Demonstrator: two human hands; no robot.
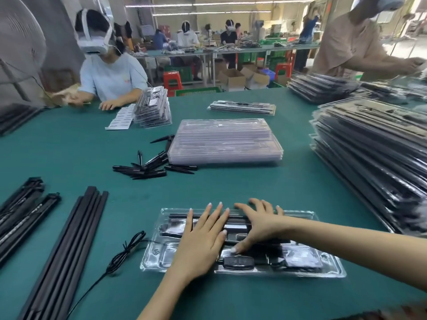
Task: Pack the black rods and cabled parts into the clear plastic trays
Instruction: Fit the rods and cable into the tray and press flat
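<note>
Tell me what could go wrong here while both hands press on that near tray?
1. The coiled cable trails out over the near tray's left edge; it may get pinched or drag parts out.
2. The left hand and right hand press flat, and the thin clear plastic could flex, popping seated rods loose.

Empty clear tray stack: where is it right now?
Head view, table centre: the empty clear tray stack sits beyond both hands, with loose black spikes at its left edge.
</note>
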